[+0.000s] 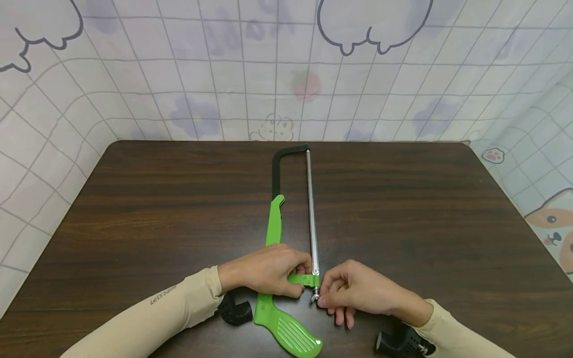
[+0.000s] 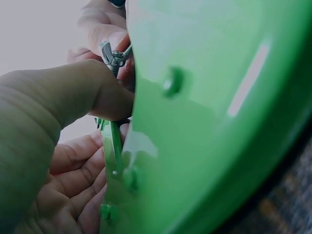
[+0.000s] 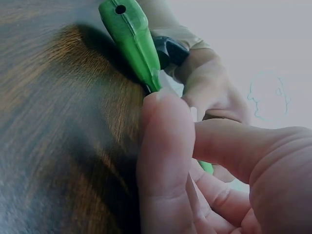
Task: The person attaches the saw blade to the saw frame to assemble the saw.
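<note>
Lying on a dark wood-grain table (image 1: 403,209), a green hacksaw (image 1: 274,228) ran from above picture-centre to the bottom edge.
Low centre, the left hand (image 1: 274,271) gripped its body and the right hand (image 1: 360,288) pinched its wing nut (image 2: 116,58); a pale grid-printed wall (image 1: 250,77) with cartoon clouds (image 1: 376,22) filled the top.

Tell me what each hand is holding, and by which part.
The left hand holds the hacksaw by its green crosspiece. The right hand has its fingertips at the wing nut; whether they pinch it cannot be told.
</note>
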`<action>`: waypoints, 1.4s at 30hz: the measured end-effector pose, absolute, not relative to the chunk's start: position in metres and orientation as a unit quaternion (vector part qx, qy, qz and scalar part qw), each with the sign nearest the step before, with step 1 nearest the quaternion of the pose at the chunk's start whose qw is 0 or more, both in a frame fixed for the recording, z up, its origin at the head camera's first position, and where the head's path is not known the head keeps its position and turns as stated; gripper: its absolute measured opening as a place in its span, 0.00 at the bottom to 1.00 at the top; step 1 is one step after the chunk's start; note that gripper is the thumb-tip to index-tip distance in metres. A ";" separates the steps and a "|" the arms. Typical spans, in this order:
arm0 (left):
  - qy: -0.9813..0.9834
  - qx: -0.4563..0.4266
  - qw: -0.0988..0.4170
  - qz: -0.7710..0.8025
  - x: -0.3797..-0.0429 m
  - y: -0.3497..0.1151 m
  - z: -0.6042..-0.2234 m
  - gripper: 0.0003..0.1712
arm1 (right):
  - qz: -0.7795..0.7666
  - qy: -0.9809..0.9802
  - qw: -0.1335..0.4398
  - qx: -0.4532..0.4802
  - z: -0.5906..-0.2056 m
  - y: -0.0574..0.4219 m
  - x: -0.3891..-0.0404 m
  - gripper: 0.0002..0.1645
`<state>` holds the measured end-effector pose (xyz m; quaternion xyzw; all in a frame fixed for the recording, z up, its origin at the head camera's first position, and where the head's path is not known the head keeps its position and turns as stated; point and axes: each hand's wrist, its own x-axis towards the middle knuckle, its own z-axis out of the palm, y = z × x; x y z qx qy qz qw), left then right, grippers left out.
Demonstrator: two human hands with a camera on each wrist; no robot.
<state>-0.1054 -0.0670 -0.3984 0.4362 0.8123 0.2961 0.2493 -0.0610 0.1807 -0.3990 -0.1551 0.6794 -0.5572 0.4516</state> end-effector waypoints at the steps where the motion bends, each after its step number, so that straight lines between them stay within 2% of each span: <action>1: 0.812 0.436 0.250 0.296 -0.105 -0.067 -0.399 0.09 | -0.556 0.681 0.451 -0.155 -0.399 0.180 -0.061 0.15; 23: 0.813 0.438 0.246 0.295 -0.104 -0.067 -0.398 0.08 | -0.546 0.691 0.445 -0.164 -0.400 0.180 -0.061 0.14; 33: 0.815 0.436 0.243 0.294 -0.104 -0.067 -0.399 0.09 | -0.541 0.702 0.433 -0.166 -0.399 0.178 -0.059 0.18; 42: 0.812 0.437 0.245 0.299 -0.104 -0.067 -0.399 0.08 | -0.518 0.745 0.395 -0.144 -0.399 0.171 -0.053 0.22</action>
